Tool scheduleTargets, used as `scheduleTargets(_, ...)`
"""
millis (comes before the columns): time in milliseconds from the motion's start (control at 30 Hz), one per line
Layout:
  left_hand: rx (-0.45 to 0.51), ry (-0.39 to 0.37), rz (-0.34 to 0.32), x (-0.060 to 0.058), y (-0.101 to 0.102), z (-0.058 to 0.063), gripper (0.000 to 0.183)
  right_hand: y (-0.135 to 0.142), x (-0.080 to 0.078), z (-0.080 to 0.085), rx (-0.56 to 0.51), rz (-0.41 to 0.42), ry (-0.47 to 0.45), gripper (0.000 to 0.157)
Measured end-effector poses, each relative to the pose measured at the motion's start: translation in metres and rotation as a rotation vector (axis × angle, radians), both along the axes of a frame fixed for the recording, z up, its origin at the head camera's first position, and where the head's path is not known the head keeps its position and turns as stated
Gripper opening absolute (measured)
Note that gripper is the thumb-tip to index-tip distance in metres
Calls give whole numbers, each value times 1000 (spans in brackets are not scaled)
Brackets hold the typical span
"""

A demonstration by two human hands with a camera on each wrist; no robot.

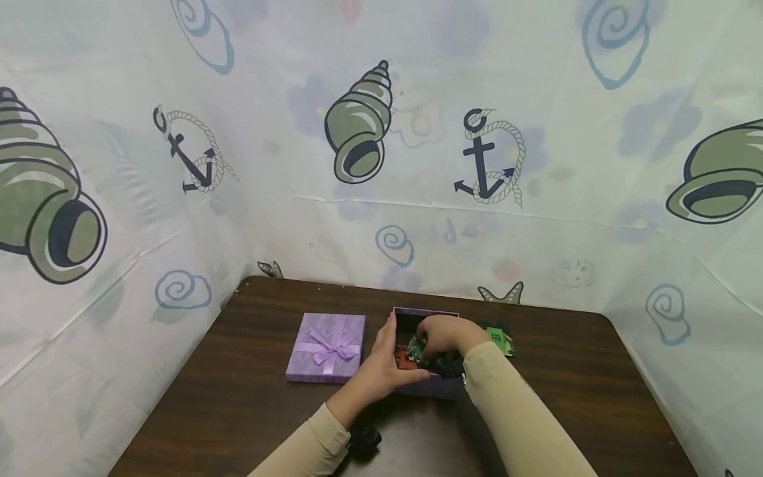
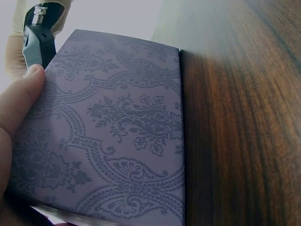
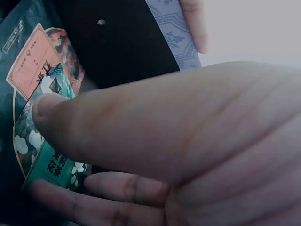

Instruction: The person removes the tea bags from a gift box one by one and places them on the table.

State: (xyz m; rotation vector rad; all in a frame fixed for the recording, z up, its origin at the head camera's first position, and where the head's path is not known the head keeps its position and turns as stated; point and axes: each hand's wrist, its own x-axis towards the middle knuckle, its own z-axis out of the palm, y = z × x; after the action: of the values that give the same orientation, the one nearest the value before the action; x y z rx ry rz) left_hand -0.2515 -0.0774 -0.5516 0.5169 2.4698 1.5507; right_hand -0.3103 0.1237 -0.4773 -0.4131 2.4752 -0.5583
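Note:
An open purple box (image 1: 426, 386) with a dark inside stands in the middle of the table. My left hand (image 1: 383, 371) rests against its left side, fingers straight along that wall and thumb by the front rim. The box's patterned wall (image 2: 131, 117) fills much of the left wrist view. Inside the box, my right hand (image 1: 448, 333) pinches a green packet (image 3: 55, 162) printed with characters between thumb and fingers. Beneath and beside it is an orange-red packet (image 3: 34, 66). My right hand hides much of the box's contents.
Left of the box lies a purple lid (image 1: 304, 363) with a ribbon bow. Other green packets (image 1: 495, 337) lie behind the right forearm. The brown wooden table (image 1: 262, 331) ends at a white printed cloth backdrop (image 1: 429, 165). A black wrist camera (image 1: 365, 439) sits under the left sleeve.

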Motion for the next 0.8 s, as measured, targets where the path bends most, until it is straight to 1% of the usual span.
scheduleTargets(200, -7, 4, -3, 0, 1, 0, 141, 1, 3, 1, -16, 12, -5, 29)
scheduleTargets(400, -8, 21, -1, 0, 1, -1, 141, 2, 4, 0, -39, 26, -3, 29)
scheduleTargets(500, -5, 14, -4, 0, 1, -1, 141, 2, 3, -2, -43, 33, -1, 31)
scheduleTargets(600, -6, -1, -5, 2, 1, 0, 142, 3, 2, -3, -45, 47, 2, 29)
scheduleTargets(700, -2, -2, -1, 2, 1, 0, 141, 4, 1, -3, -39, 68, 20, 24)
scheduleTargets(800, 5, -11, 1, 2, 1, 1, 141, 4, 0, -3, -28, 92, 61, 21)
